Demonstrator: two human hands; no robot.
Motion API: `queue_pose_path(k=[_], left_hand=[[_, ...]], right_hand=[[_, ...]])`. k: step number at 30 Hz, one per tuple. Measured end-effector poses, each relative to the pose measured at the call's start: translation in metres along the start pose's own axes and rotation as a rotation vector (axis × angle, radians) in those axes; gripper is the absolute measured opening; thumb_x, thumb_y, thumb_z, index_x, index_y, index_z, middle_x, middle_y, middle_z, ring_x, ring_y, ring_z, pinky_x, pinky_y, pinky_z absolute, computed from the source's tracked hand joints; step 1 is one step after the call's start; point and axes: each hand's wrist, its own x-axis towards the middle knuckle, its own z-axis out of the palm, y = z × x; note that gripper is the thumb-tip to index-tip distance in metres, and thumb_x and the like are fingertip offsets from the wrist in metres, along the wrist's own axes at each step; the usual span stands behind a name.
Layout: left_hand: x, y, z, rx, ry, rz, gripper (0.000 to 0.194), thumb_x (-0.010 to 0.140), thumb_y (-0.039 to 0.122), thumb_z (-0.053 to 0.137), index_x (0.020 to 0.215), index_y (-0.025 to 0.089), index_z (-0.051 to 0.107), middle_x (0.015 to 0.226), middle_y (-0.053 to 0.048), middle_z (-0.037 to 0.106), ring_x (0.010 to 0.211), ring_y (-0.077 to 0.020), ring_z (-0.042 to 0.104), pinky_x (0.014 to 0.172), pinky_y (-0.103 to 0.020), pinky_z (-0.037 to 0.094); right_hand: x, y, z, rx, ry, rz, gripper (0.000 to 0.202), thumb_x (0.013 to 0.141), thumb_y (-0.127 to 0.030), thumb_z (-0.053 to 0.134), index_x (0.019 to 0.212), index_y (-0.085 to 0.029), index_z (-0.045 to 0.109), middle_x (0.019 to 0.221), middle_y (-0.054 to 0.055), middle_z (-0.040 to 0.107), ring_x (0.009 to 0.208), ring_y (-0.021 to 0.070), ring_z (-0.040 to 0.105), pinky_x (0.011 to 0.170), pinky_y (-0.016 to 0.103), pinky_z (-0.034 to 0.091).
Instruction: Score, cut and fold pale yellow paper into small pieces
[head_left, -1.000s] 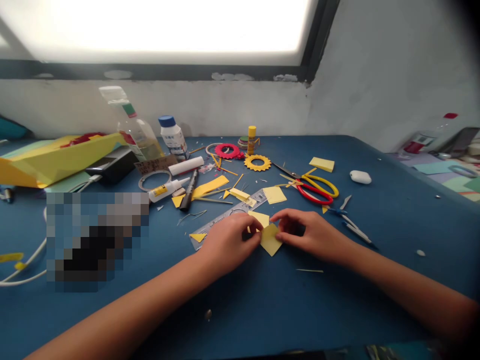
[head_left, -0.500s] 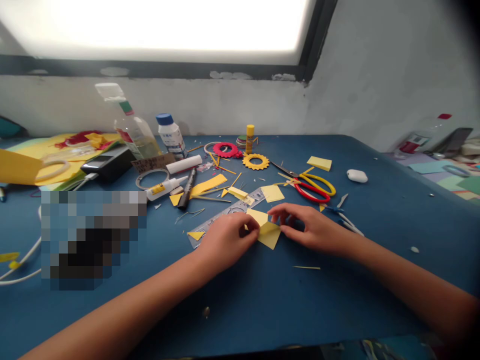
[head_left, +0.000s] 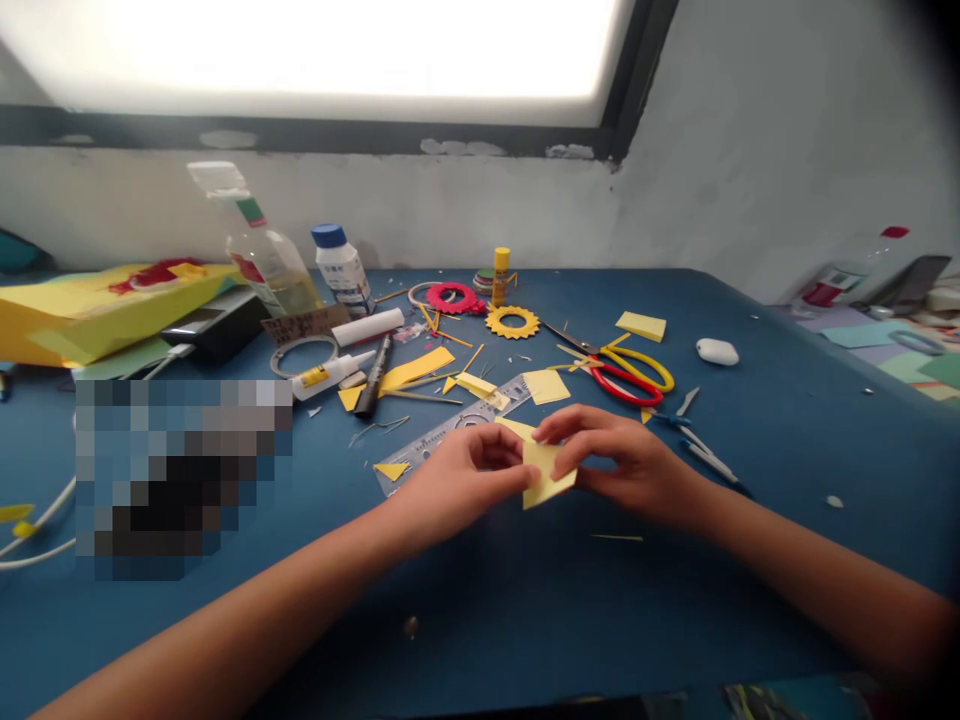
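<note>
Two hands work one small yellow paper (head_left: 546, 487), held just right of the ruler (head_left: 431, 447), on the table's near side. The left hand (head_left: 457, 485) pinches its edge, thumb on its face; the right hand (head_left: 641, 465) grasps the other side, fingers bent over it. Beyond the ruler, the red ring (head_left: 452, 310) and yellow ring (head_left: 494, 321) already have toothed edges. The held paper looks only partly shaped, and whether it is folded cannot be told. A loose yellow square (head_left: 547, 387) touches the ruler's far end, apparently unattached; the scissors (head_left: 630, 388) lie right of it.
</note>
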Motion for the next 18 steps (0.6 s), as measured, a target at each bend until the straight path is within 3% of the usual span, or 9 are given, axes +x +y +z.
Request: queue_pose_path(k=[5, 13, 16, 18], left_hand=[[0.0, -0.002, -0.002, -0.197, -0.124, -0.006, 0.034, 0.072, 0.025, 0.072, 0.102, 0.017, 0.057, 0.081, -0.002, 0.066, 0.073, -0.0128, 0.06, 0.059, -0.022, 0.045], [-0.003, 0.0, 0.002, -0.262, 0.003, 0.004, 0.026, 0.069, 0.013, 0.068, 0.094, 0.016, 0.064, 0.086, -0.001, 0.064, 0.075, -0.0129, 0.061, 0.067, -0.025, 0.048], [-0.005, 0.0, 0.003, -0.243, 0.032, -0.006, 0.013, 0.073, 0.019, 0.067, 0.084, 0.014, 0.066, 0.076, 0.0, 0.065, 0.067, -0.0107, 0.059, 0.064, -0.022, 0.046], [-0.004, -0.001, 0.003, -0.234, 0.027, 0.021, 0.014, 0.076, 0.025, 0.066, 0.084, 0.014, 0.067, 0.074, -0.001, 0.066, 0.065, -0.0111, 0.059, 0.063, -0.022, 0.045]], right_hand=[[-0.001, -0.004, -0.002, -0.172, 0.005, -0.173, 0.01, 0.084, -0.015, 0.06, 0.081, -0.022, 0.066, 0.114, 0.006, 0.053, 0.108, 0.0169, 0.054, 0.089, 0.032, 0.048], [-0.004, -0.011, 0.0, -0.616, 0.1, -0.376, 0.009, 0.081, -0.022, 0.065, 0.09, -0.021, 0.064, 0.111, 0.009, 0.057, 0.101, 0.0221, 0.053, 0.085, 0.04, 0.047], [-0.005, -0.012, 0.004, -0.585, 0.158, -0.361, 0.005, 0.081, -0.022, 0.065, 0.086, -0.021, 0.065, 0.105, 0.008, 0.06, 0.096, 0.0207, 0.055, 0.082, 0.037, 0.048], [-0.005, -0.011, 0.006, -0.48, 0.179, -0.258, 0.002, 0.081, -0.021, 0.065, 0.083, -0.021, 0.064, 0.104, 0.007, 0.06, 0.097, 0.0197, 0.056, 0.083, 0.035, 0.048]])
